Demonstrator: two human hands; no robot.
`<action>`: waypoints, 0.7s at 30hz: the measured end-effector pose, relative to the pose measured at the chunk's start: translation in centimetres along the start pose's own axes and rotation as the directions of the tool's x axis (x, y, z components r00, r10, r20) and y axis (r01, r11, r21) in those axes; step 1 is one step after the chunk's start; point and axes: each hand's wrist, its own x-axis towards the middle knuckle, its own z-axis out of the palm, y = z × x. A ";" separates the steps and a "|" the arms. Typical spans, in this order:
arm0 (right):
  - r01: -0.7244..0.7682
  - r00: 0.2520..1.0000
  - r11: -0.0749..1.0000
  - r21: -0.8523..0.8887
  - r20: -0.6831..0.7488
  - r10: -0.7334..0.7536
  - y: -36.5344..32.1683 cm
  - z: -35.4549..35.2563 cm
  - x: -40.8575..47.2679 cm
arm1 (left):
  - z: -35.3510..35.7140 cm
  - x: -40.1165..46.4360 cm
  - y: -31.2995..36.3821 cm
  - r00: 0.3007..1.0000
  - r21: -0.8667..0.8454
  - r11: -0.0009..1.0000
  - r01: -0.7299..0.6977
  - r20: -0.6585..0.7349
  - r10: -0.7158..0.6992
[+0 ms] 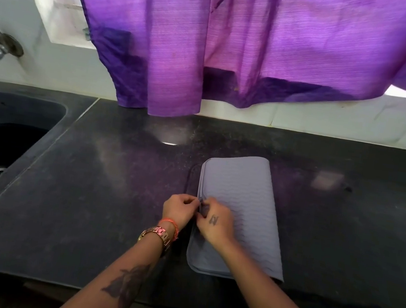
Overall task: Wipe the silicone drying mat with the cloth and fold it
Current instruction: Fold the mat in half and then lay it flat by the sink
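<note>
Mat (240, 198), grey silicone, folded double on the dark countertop (102, 192) right of the sink (4, 131). I see my left hand (180, 212) and right hand (215, 223) both pinching its left edge.

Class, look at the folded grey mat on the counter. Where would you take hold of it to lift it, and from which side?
Grip the mat at its open left edge, coming from the left, where both hands, left and right, already pinch the stacked layers. Pinching there probably keeps the layers together; the right side is a rounded fold.
</note>
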 end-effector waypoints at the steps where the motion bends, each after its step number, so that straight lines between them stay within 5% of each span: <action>1: -0.013 1.000 1.000 0.000 -0.001 0.013 0.0 0.0 0.0 | 0.0 0.0 0.0 1.000 0.020 1.000 -0.011 -0.007 0.011; 7: -0.185 0.977 0.934 0.306 0.157 0.143 1.1 -2.0 0.1 | 0.1 0.2 0.5 0.999 0.020 0.999 0.028 0.013 -0.029; 10: -0.118 0.972 0.986 0.115 -0.190 0.138 3.5 -5.5 0.5 | 0.1 0.5 0.9 0.999 0.040 0.998 0.046 0.025 -0.047; 13: -0.252 0.883 0.967 0.030 -0.401 0.242 6.8 -8.8 0.6 | 0.1 0.9 1.4 0.994 0.053 0.993 0.101 0.042 -0.103; 17: -0.459 0.861 0.873 0.165 -0.158 0.483 9.8 -9.5 0.5 | 0.2 1.3 1.8 0.988 0.040 0.993 0.115 0.103 -0.119; 21: -0.395 0.893 0.850 0.347 -0.070 0.444 10.8 -9.0 0.7 | 0.2 1.7 2.2 0.980 -0.021 0.992 0.122 0.160 -0.117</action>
